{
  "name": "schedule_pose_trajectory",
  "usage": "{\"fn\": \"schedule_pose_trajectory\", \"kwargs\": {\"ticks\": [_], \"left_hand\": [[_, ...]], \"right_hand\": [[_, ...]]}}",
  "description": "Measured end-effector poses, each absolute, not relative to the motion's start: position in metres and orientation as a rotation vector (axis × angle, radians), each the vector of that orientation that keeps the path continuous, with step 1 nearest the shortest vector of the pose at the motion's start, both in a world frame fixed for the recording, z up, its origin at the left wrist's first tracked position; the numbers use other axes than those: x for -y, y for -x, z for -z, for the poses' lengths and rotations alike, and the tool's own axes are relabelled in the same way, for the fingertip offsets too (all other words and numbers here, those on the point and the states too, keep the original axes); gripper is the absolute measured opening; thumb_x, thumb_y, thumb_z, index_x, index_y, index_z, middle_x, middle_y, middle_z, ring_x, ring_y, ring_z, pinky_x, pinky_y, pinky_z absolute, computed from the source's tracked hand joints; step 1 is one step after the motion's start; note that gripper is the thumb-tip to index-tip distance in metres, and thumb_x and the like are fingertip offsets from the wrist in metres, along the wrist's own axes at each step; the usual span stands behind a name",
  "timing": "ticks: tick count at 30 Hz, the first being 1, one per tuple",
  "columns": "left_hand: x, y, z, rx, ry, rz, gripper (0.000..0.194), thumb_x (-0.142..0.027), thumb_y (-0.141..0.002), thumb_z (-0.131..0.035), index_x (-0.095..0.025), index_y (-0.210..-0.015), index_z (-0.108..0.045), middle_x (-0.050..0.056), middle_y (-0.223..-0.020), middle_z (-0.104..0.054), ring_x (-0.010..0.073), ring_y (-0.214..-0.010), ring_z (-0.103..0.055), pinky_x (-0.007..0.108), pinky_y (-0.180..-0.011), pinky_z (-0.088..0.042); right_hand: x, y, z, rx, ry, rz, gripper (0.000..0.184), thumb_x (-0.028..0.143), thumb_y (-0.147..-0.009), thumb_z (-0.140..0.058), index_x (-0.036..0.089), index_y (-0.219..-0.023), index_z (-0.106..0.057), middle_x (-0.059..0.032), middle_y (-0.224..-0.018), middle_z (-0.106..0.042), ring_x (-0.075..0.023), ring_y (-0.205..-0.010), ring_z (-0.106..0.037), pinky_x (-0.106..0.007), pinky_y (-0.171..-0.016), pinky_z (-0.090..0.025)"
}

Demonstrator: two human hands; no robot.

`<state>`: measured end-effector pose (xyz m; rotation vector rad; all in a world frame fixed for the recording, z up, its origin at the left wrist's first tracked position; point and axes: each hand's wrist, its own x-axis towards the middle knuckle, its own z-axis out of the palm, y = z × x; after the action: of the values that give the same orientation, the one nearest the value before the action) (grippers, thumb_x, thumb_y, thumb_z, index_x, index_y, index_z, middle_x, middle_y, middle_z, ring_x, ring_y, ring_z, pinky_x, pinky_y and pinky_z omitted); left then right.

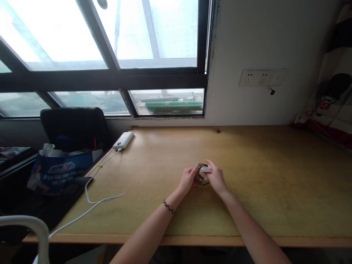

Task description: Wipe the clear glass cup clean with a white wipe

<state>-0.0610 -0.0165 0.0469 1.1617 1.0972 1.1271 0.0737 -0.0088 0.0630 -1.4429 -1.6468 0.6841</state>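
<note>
Both my hands meet over the middle of the wooden desk. My left hand is curled round a small round glassy object, perhaps a little jar, resting on the desk. My right hand grips the same object from the right and pinches a small white piece at its top. What the white piece is stays too small to tell. A beaded bracelet sits on my left wrist.
A white power bank lies at the desk's far left corner, its white cable trailing off the left edge. A black chair and a blue bag stand left of the desk. Wall sockets sit above the desk.
</note>
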Motion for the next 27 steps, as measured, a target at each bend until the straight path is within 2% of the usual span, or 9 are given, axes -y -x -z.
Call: {"fn": "schedule_pose_trajectory", "kwargs": {"ticks": [2, 4, 7, 8, 10, 15, 19, 22, 27], "left_hand": [[0.016, 0.060, -0.046, -1.043, -1.159, -1.132, 0.054, -0.057, -0.073, -0.045, -0.007, -0.076, -0.062, 0.005, -0.058, -0.060, 0.0062, -0.036, -0.045, 0.017, -0.032, -0.033], [0.016, 0.058, -0.047, -0.929, -1.153, -1.163, 0.049, -0.050, -0.067, -0.058, -0.008, -0.092, -0.060, 0.005, -0.070, -0.062, 0.0093, -0.050, -0.052, 0.019, -0.043, -0.042], [0.016, 0.056, -0.049, -0.770, -1.182, -1.221, 0.074, -0.027, -0.051, -0.076, -0.016, -0.118, -0.047, 0.009, -0.103, -0.059, 0.0177, -0.083, -0.057, 0.024, -0.067, -0.047], [0.016, 0.055, -0.050, -0.746, -1.192, -1.231, 0.081, -0.021, -0.049, -0.077, -0.018, -0.122, -0.043, 0.010, -0.111, -0.056, 0.0198, -0.091, -0.055, 0.025, -0.073, -0.046], [0.016, 0.054, -0.053, -0.725, -1.199, -1.232, 0.080, -0.018, -0.051, -0.076, -0.019, -0.124, -0.042, 0.011, -0.115, -0.054, 0.0218, -0.096, -0.053, 0.028, -0.078, -0.044], [0.016, 0.057, -0.061, -0.745, -1.183, -1.267, 0.058, -0.020, -0.053, -0.075, -0.013, -0.107, -0.056, 0.009, -0.095, -0.062, 0.0188, -0.082, -0.057, 0.026, -0.070, -0.045], [0.019, 0.060, -0.064, -0.950, -1.189, -1.236, 0.033, -0.035, -0.063, -0.066, -0.009, -0.083, -0.064, 0.003, -0.066, -0.061, 0.0105, -0.057, -0.051, 0.020, -0.051, -0.040], [0.021, 0.061, -0.064, -1.063, -1.210, -1.220, 0.035, -0.042, -0.066, -0.061, -0.008, -0.072, -0.065, 0.002, -0.056, -0.058, 0.0074, -0.046, -0.045, 0.018, -0.043, -0.034], [0.019, 0.059, -0.058, -1.089, -1.069, -1.185, 0.046, -0.051, -0.068, -0.056, -0.007, -0.071, -0.065, 0.007, -0.060, -0.064, 0.0056, -0.038, -0.041, 0.018, -0.037, -0.030]], "right_hand": [[0.009, -0.074, -0.060, 1.639, 1.459, -0.632, 0.035, 0.019, -0.071, -0.050, 0.013, -0.105, -0.057, -0.0095, -0.087, -0.068, -0.0196, -0.076, -0.063, -0.027, -0.068, -0.046], [0.009, -0.075, -0.058, 1.608, 1.486, -0.584, 0.032, 0.019, -0.072, -0.047, 0.014, -0.101, -0.060, -0.0096, -0.086, -0.068, -0.0202, -0.077, -0.063, -0.027, -0.067, -0.046], [0.008, -0.076, -0.055, 1.563, 1.550, -0.532, 0.032, 0.018, -0.074, -0.043, 0.013, -0.100, -0.060, -0.0099, -0.085, -0.068, -0.0211, -0.076, -0.064, -0.028, -0.067, -0.046], [0.007, -0.076, -0.054, 1.554, 1.572, -0.518, 0.032, 0.018, -0.075, -0.042, 0.012, -0.101, -0.060, -0.0109, -0.085, -0.068, -0.0219, -0.076, -0.064, -0.028, -0.066, -0.047], [0.006, -0.075, -0.053, 1.544, 1.593, -0.508, 0.035, 0.020, -0.076, -0.041, 0.009, -0.105, -0.058, -0.0133, -0.085, -0.068, -0.0232, -0.076, -0.064, -0.029, -0.065, -0.047], [0.003, -0.073, -0.052, 1.496, 1.517, -0.569, 0.049, 0.026, -0.076, -0.046, 0.006, -0.120, -0.047, -0.0141, -0.088, -0.067, -0.0237, -0.081, -0.063, -0.029, -0.066, -0.048], [0.004, -0.073, -0.055, 1.501, 1.488, -0.629, 0.064, 0.026, -0.068, -0.056, 0.006, -0.126, -0.038, -0.0106, -0.085, -0.068, -0.0233, -0.078, -0.063, -0.030, -0.066, -0.049], [0.007, -0.073, -0.058, 1.523, 1.412, -0.621, 0.063, 0.020, -0.068, -0.054, 0.011, -0.128, -0.037, -0.0081, -0.088, -0.068, -0.0213, -0.080, -0.064, -0.030, -0.069, -0.050], [0.012, -0.072, -0.061, 1.563, 1.314, -0.532, 0.056, 0.010, -0.070, -0.047, 0.019, -0.124, -0.040, -0.0054, -0.102, -0.065, -0.0180, -0.087, -0.063, -0.029, -0.076, -0.049]]}}
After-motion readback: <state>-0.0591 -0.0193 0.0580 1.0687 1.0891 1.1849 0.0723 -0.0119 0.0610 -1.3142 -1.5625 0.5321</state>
